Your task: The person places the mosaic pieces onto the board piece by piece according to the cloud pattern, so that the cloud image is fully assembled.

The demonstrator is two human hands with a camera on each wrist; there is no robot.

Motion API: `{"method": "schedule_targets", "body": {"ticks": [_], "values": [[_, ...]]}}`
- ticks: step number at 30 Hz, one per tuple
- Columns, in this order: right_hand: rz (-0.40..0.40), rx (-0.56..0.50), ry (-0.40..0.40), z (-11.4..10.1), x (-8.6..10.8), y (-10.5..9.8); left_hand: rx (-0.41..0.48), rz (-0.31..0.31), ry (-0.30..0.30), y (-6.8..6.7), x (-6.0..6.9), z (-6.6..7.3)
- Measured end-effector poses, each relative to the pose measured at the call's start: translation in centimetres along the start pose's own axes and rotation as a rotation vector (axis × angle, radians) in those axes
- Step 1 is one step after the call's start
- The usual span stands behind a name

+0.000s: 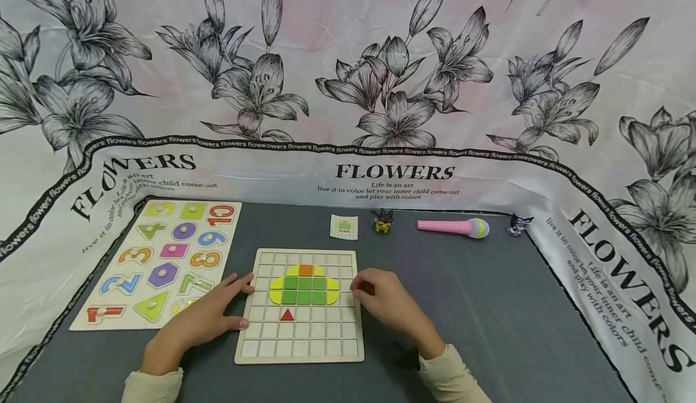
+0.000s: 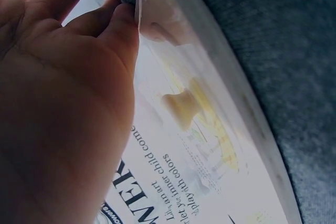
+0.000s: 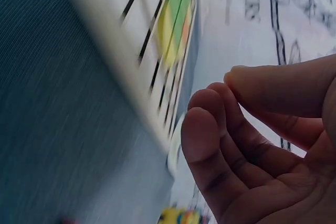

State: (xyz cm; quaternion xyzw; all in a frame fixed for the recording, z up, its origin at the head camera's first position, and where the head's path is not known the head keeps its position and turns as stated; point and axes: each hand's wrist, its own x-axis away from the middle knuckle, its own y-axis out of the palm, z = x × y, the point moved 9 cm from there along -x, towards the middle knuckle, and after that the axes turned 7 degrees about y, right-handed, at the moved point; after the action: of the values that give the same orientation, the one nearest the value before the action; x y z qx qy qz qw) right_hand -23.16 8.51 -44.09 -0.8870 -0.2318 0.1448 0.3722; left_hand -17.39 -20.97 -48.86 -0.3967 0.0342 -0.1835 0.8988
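A pale square grid board (image 1: 263, 347) lies on the dark table, bearing a dome of green squares (image 1: 304, 291) with yellow rounded corners and one orange square (image 1: 306, 270). Below the dome sits a red triangle (image 1: 287, 315). My left hand (image 1: 203, 312) touches the board's left edge with spread fingers; part of it lies over the puzzle board. At the board's right edge my right hand (image 1: 388, 300) has bent fingers, the thumb tip meeting the index fingertip. The right wrist view shows nothing between those fingertips (image 3: 239, 74).
A number-and-shape puzzle board (image 1: 116, 264) with knobs lies at left. Behind the grid board are a small pattern card (image 1: 344, 227), a yellow-and-dark figurine (image 1: 383, 222), a pink toy microphone (image 1: 446, 228) and a purple-and-white figurine (image 1: 518, 225). Flower-printed cloth (image 1: 380, 191) borders the table.
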Motion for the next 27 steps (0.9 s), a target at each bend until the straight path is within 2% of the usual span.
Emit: {"method": "schedule_targets", "body": {"ticks": [3, 11, 18, 23, 27], "values": [[0.034, 0.032, 0.055, 1.8, 0.8, -1.3, -0.004, -0.002, -0.008, 0.0, 0.1, -0.1], [0.099, 0.083, 0.135, 6.2, 2.7, -4.5, -0.018, 0.003, -0.001, -0.1, -0.1, -0.1], [0.101, 0.127, 0.19, 8.9, 3.4, -5.4, -0.017, -0.001, -0.017, 0.0, 0.0, 0.0], [0.075, 0.109, 0.17, 9.5, 3.6, -5.2, -0.016, -0.002, -0.024, -0.1, 0.0, 0.1], [0.075, 0.121, 0.122, 9.2, 3.7, -5.2, -0.011, -0.012, -0.025, 0.0, 0.0, 0.0]]}}
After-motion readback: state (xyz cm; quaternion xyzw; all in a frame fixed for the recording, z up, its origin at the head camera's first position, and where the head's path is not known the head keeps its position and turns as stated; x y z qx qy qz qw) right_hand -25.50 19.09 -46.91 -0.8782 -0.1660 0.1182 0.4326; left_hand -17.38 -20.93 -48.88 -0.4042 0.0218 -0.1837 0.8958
